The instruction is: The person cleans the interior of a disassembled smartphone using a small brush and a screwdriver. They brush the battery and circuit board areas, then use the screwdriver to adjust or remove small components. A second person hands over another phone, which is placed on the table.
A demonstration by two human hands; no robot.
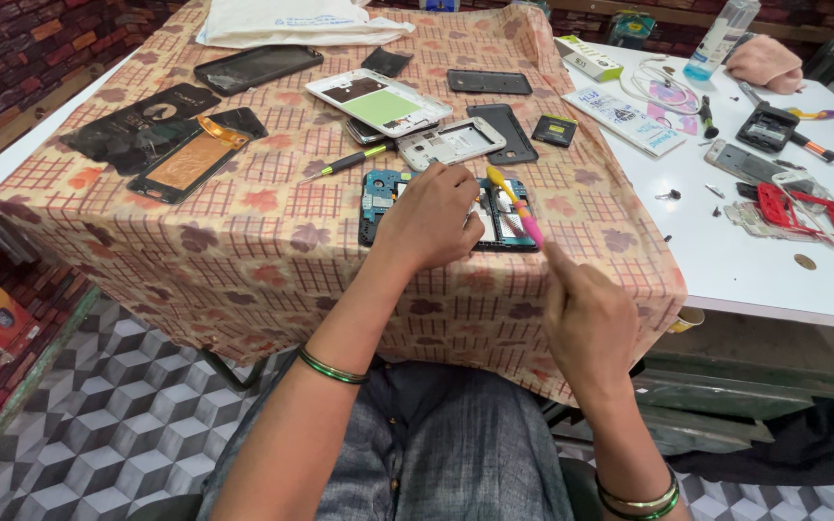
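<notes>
Opened phone (pixel 436 207), blue circuit board exposed, flat on patterned cloth (pixel 243 241) near table's front edge, within easy reach of both arms

Left hand (pixel 429 217): pressed down on the opened phone, fingers curled over its middle, apparently to pin it against sliding; palm-side grip hidden, so clenched or merely resting cannot be told

Right hand (pixel 586 318): pinching the pink-and-yellow pry tool (pixel 518 207) by its pink end, yellow tip angled onto the phone's right side, likely for levering at a seam

Green-handled screwdriver (pixel 349 162): loose, just left of the phone, handy

Silver phone frame (pixel 451 143), white frame with green panel (pixel 378 101), dark screens and back covers (pixel 171 140): spread apart beyond the work, seemingly parts set aside

White table (pixel 774 260) to the right: red frame (pixel 808 207), small screws, further tools, well apart from the hands
</notes>
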